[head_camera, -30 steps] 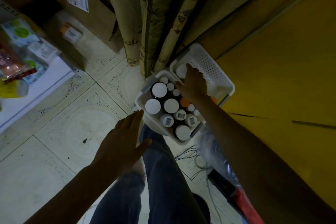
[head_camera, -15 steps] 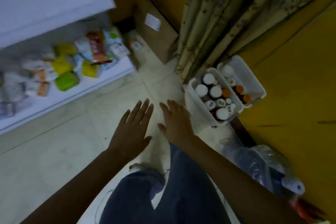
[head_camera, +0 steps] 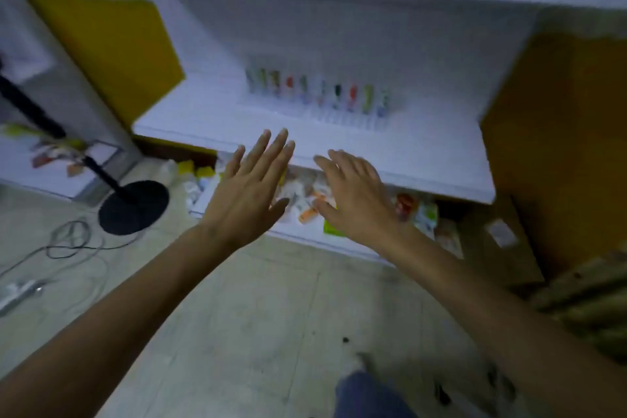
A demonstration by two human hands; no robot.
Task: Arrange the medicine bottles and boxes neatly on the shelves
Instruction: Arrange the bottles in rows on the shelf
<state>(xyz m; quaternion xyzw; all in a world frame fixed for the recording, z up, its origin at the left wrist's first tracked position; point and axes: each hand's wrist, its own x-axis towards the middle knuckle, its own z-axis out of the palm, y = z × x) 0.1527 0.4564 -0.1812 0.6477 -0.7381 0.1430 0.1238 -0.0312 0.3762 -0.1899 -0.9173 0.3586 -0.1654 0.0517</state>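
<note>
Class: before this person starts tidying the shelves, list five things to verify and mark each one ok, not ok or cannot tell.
1. left hand free: ok, fingers straight, holding nothing.
2. right hand free: ok, open and empty.
3. Room on the middle shelf: ok, the front is bare and a row of small containers stands at the back.
4. bottom shelf neat: not ok, packets lie in a jumble.
5. Floor safe to step on: not ok, cables and a stand base lie to the left.
</note>
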